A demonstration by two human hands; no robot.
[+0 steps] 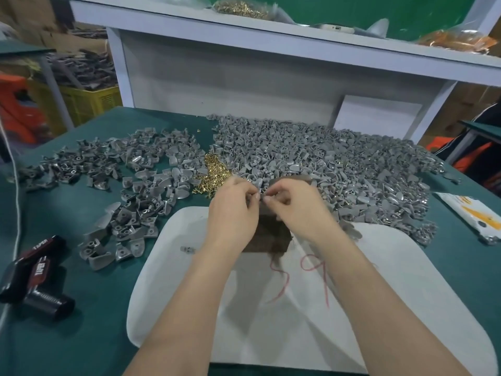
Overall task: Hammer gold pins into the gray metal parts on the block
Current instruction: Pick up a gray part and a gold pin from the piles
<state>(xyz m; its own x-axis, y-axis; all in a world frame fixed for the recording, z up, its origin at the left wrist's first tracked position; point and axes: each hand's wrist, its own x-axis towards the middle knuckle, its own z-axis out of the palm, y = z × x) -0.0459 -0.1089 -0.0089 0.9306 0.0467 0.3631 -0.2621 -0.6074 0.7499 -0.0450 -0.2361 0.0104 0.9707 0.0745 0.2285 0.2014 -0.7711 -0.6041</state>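
A dark brown block (271,234) stands on a white cloth (379,294), mostly hidden by my hands. My left hand (233,207) and my right hand (298,204) meet above its far edge, fingertips pinching a small gray metal part (260,189) between them. Whether a pin is in the fingers I cannot tell. A heap of gold pins (214,172) lies just beyond my left hand. No hammer is visible.
A big pile of gray parts (325,158) covers the green table's far right; a looser spread of gray parts (122,180) lies left. Black tool (35,278) at near left, a white packet (471,215) at right. A white shelf (271,36) rises behind.
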